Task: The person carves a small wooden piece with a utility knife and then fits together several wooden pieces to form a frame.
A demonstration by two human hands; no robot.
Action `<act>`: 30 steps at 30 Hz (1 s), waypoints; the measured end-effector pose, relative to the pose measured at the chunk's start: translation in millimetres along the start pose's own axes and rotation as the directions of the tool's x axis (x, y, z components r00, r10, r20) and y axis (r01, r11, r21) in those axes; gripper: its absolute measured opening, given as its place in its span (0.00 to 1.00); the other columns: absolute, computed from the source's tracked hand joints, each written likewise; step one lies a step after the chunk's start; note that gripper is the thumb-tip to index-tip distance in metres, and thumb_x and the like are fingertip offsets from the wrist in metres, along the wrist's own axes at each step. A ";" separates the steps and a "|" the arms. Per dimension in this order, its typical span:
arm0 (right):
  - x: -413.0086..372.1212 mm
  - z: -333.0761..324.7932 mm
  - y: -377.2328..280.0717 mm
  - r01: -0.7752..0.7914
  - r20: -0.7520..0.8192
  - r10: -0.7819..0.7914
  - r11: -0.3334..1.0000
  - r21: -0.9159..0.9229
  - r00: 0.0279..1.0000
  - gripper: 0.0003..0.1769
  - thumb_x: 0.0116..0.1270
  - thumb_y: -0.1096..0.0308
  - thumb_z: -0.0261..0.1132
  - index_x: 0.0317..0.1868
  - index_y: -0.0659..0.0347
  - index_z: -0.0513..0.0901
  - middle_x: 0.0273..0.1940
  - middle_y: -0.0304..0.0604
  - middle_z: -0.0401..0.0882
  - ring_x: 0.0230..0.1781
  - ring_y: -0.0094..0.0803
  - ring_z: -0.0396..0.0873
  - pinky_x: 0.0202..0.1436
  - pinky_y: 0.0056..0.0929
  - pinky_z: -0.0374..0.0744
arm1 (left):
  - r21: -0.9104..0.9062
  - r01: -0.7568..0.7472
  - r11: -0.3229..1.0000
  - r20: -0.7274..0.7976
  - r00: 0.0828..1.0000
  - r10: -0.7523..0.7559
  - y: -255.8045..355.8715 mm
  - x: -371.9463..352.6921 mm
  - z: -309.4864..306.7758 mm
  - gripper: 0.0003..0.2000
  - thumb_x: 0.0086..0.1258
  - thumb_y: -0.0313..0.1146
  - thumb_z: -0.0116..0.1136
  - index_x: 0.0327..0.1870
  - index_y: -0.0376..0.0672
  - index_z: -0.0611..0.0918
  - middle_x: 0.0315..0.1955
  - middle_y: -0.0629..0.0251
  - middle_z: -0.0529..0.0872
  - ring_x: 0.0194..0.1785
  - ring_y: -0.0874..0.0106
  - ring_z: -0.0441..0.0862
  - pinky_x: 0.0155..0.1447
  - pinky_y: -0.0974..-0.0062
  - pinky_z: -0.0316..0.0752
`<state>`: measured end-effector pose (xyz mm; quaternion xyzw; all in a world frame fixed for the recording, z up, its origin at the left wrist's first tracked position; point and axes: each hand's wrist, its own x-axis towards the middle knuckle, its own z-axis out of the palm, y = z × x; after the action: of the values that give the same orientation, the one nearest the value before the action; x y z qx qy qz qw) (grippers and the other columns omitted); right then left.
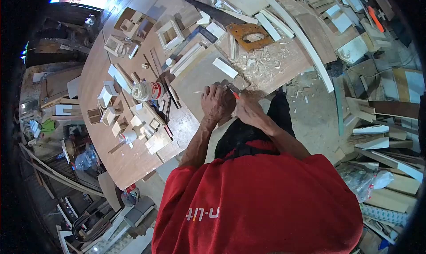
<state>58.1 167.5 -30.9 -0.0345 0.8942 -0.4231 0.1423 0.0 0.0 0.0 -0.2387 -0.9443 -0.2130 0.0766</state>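
Note:
My left hand rests at the near edge of a square board, its fingers bent and closed together. What lies under those fingers is hidden. Beside it, my right hand is wrapped round a small tool with a red-orange handle. The tool's dark end reaches toward the left hand; its exact kind is too small to tell. A white block lies on the board just beyond both hands. To the left of my left hand is a thin light sliver.
A handsaw lies at the back beside wood shavings. Left of the board stand a glue jar and small wooden box frames. A long curved strip overhangs the table's right edge. Scrap wood fills the floor at right.

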 end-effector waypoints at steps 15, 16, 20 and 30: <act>-2.3 -20.1 -18.6 -0.010 -0.065 0.010 1.000 0.010 0.998 0.10 0.66 0.69 0.55 0.38 0.71 0.72 0.28 0.64 0.79 0.34 0.62 0.80 0.35 0.50 0.77 | 0.040 -0.029 0.999 -0.008 1.000 0.030 3.3 4.2 -2.8 0.14 0.58 0.35 0.58 0.45 0.46 0.80 0.44 0.60 0.77 0.47 0.57 0.73 0.45 0.61 0.69; -7.4 -19.1 -14.4 -0.003 -0.076 0.003 1.000 -0.005 0.997 0.11 0.66 0.67 0.55 0.36 0.70 0.73 0.28 0.63 0.79 0.34 0.62 0.80 0.36 0.50 0.77 | 0.060 -0.009 0.998 0.005 1.000 0.009 -0.1 3.1 1.0 0.14 0.60 0.35 0.57 0.47 0.45 0.80 0.44 0.60 0.77 0.47 0.57 0.73 0.45 0.61 0.69; -20.9 -36.6 -12.8 -0.122 -0.066 0.117 0.990 -0.074 0.991 0.14 0.65 0.63 0.57 0.34 0.68 0.75 0.29 0.62 0.79 0.34 0.62 0.80 0.37 0.51 0.78 | 0.040 0.135 0.990 -0.039 0.990 -0.134 -1.4 5.2 13.0 0.13 0.66 0.36 0.55 0.50 0.45 0.79 0.44 0.60 0.77 0.49 0.57 0.72 0.47 0.59 0.68; 44.5 -81.9 -30.4 -0.119 -0.267 0.106 0.992 -0.032 0.958 0.20 0.60 0.57 0.66 0.43 0.65 0.76 0.34 0.58 0.82 0.37 0.54 0.82 0.44 0.48 0.79 | 0.162 0.198 0.967 -0.087 0.979 -0.185 -2.8 9.3 3.6 0.14 0.68 0.39 0.56 0.53 0.50 0.79 0.48 0.62 0.75 0.52 0.61 0.71 0.49 0.56 0.66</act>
<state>-9.6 201.1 31.7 0.0701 0.9155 -0.3936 0.0445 -9.7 3.3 -2.0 -0.1313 -0.9743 -0.1468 0.1092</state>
